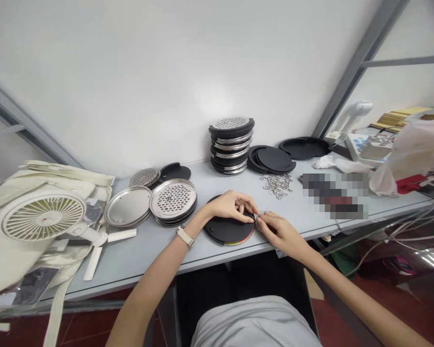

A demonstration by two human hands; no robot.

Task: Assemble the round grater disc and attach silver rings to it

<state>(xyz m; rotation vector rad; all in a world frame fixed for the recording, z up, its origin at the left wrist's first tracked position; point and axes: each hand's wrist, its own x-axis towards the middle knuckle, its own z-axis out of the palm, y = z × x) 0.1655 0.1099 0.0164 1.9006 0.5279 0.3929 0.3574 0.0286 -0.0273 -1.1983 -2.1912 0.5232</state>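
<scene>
A black round plastic disc [229,233] with a red, yellow and green stripe along its near right rim lies at the table's front edge. My left hand [233,206] arches over it from the far side, thumb and fingertips pinched on its right rim. From the right, my right hand [280,230] meets it there, its fingertips closed on a small shiny metal piece [255,217], mostly covered by the fingers. Beyond my hands lies a heap of wire-like metal clips [278,185]. Left of the disc sit round perforated metal grater plates [173,199], stacked.
Plain metal discs [127,206] and a white fan [45,217] are at the left. At the back stands a tall stack of black-rimmed graters [232,144], beside black round trays [275,159]. A plastic bag [412,149] and cables [412,224] lie at the right.
</scene>
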